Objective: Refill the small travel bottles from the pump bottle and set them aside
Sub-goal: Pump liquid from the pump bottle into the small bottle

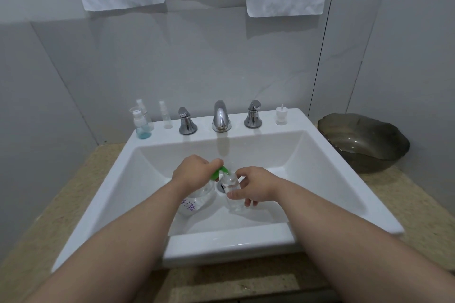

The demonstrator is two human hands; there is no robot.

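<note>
**One bottle under the spout, more waiting on the ledge**

Two hands meet low in the white sink [221, 246], just in front of the drain [219, 186]. The left hand [194, 172] is curled over the green pump head [219, 171] of the pump bottle [197, 200], a clear bottle with a handwritten label that stands on the sink floor. The right hand [256, 188] holds the travel bottle [232, 192] by its middle, thumb in front and fingers wrapped behind, with its open neck right at the tip of the spout. So filling looks to be the step in hand.

The travel bottle is clear, thin plastic. It is probably light and a little springy, and slippery if any liquid runs down the side. The middle of the body is the sensible place to hold it, firmly but without squeezing, since a hard squeeze could push liquid back out of the narrow neck. The pump bottle looks heavier and steady on its wide base, so pressing straight down on the head should not tip it.

Three more small bottles [141, 124] seem to stand at the left end of the back ledge, one with blue liquid at the bottom. A white cap [281, 115] sits alone at the right end, past the tap [221, 115].
</note>
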